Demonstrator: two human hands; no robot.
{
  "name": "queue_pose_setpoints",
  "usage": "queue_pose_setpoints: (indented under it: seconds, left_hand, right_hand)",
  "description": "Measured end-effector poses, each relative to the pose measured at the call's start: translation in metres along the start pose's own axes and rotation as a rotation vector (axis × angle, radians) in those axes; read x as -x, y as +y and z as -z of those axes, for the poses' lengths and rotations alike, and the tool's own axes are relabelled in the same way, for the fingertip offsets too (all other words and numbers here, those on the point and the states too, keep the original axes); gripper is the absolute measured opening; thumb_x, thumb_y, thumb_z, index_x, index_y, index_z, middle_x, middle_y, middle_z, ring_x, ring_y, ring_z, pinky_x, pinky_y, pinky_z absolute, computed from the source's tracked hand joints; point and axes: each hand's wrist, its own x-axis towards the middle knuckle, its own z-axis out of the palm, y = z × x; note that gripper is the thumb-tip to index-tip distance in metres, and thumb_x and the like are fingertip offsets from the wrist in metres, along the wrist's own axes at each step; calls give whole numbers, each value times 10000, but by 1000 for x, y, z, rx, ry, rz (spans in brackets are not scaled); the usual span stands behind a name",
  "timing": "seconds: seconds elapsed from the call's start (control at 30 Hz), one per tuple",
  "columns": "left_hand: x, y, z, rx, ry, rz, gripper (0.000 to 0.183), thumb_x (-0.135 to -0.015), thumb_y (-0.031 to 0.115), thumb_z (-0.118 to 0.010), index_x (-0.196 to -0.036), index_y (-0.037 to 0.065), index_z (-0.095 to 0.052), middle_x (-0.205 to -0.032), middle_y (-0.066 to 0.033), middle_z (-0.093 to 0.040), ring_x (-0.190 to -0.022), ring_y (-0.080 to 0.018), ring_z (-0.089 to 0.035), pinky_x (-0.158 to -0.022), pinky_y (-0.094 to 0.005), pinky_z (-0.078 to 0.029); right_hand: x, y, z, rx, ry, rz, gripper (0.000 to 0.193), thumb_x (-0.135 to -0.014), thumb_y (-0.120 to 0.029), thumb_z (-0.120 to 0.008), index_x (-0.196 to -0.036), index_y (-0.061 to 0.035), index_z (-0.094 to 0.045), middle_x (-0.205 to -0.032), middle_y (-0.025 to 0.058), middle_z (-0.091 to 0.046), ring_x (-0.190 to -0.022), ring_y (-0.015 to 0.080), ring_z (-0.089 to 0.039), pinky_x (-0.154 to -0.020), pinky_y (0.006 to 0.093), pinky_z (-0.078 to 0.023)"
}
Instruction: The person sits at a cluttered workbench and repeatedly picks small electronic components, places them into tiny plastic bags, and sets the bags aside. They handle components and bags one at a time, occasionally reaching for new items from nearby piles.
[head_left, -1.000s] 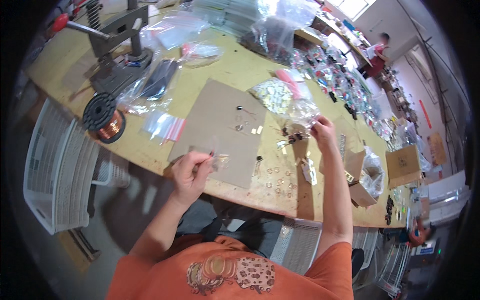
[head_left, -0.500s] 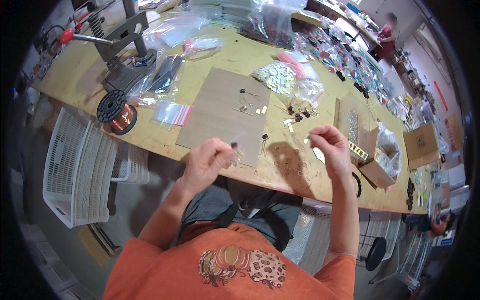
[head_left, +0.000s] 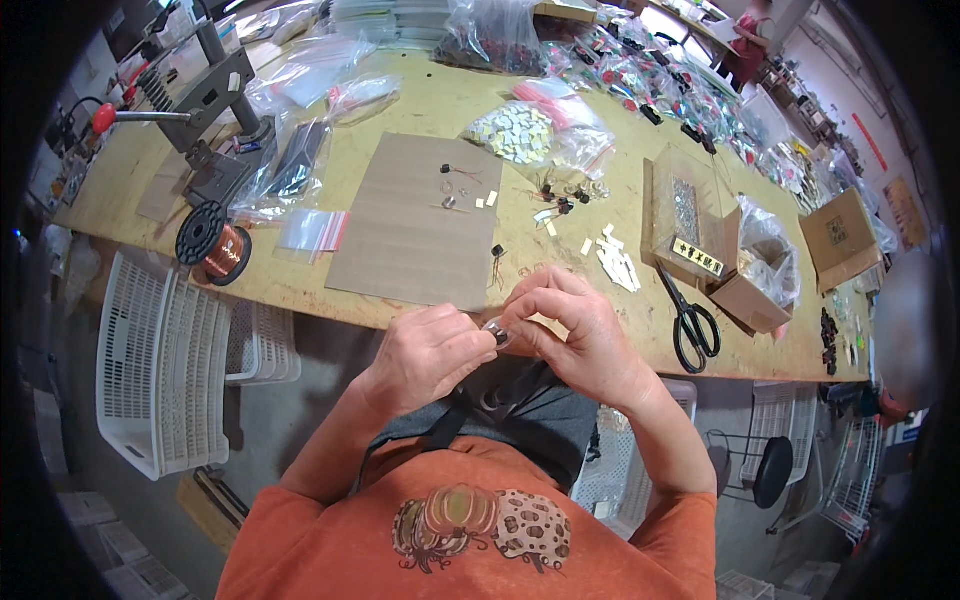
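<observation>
Over the table's near edge, both my hands meet at a small clear plastic bag (head_left: 494, 326) with a dark part inside. My left hand (head_left: 428, 355) pinches the bag from the left. From the right, the fingertips of my right hand (head_left: 572, 335) are closed at the bag's edge; any small piece between them is hidden. Just beyond lies a brown cardboard sheet (head_left: 385, 220). On it are a small black part with copper wires (head_left: 447, 170), little rings and small white pieces. Another black wired part (head_left: 497, 252) rests right of the sheet.
White strips (head_left: 618, 262), black scissors (head_left: 693, 325) and an open carton (head_left: 757, 290) are to the right. A copper wire spool (head_left: 228, 250) and a lever press (head_left: 215, 130) stand left. Bagged white pieces (head_left: 512, 132) lie farther back. A person (head_left: 745, 45) is far off.
My right hand has moved left from above the white strips, where it pinched a small white piece, to the bag in my left hand. The view has shifted slightly.
</observation>
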Motion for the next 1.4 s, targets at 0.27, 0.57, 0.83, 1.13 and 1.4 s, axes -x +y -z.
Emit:
queue_pose_setpoints:
  seconds: [0.27,0.57,0.83,1.13,1.4]
  left_hand:
    - [4,-8,-1,153,13,124,85,-838,54,-685,-886,47,-615,-727,-89,-577,-622,-242,-549,-573,-327,-448]
    - [21,-18,-4,752,219,483,160,-1019,184,-494,-967,37,-527,-821,-13,-528,-724,-61,-493,-673,-209,-429]
    - [31,-31,-11,882,244,585,188,-1028,218,-478,-980,42,-523,-819,1,-519,-741,-48,-497,-687,-198,-437]
    - [33,-39,-17,910,281,544,167,-1025,184,-478,-948,38,-509,-788,-6,-514,-690,-57,-482,-631,-189,-412]
    - [40,-52,-4,788,314,557,184,-1021,194,-480,-905,57,-521,-783,-2,-514,-666,-41,-453,-568,-184,-337]
  right_hand:
    - [-2,2,2,-28,-12,-17,135,-872,-15,-621,-996,-36,-669,-983,91,-636,-933,231,-622,-820,325,-489]
    - [5,18,-15,-1116,-85,-612,318,-936,-70,-593,-1235,30,-552,-1155,103,-640,-1041,142,-622,-888,271,-521]
    - [25,34,-46,-1228,-56,-584,270,-932,-41,-590,-1194,20,-576,-1035,82,-680,-932,127,-661,-809,239,-529]
    - [35,36,-55,-1162,-28,-626,215,-932,-48,-601,-1143,-3,-611,-983,58,-694,-899,114,-666,-757,214,-515]
    - [72,40,-65,-131,221,-299,79,-843,-50,-665,-912,-18,-644,-806,134,-644,-725,284,-648,-668,344,-520]
